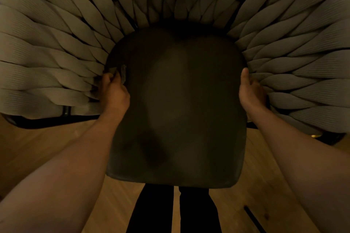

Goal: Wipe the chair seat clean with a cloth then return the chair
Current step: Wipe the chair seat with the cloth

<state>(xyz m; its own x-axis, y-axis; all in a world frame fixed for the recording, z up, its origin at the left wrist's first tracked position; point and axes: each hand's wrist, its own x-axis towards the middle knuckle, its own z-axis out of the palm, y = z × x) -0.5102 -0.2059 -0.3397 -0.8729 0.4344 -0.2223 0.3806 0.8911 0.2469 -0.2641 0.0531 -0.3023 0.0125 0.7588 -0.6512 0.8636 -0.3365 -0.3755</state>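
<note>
- Chair (56,47): wide curved back and sides of twisted, ribbed beige straps on a dark frame, standing on a wooden floor (37,149).
- Seat (176,111): dark, smooth, rounded pad at centre, front edge nearest the person.
- Left hand (113,91): grips the seat's left edge, pinching a small grey item, possibly the cloth.
- Right hand (250,89): grips the right edge, thumb on top.

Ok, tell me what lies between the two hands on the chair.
In the head view, only the bare dark seat cushion spans between the left hand and the right hand; no cloth shows there.
</note>
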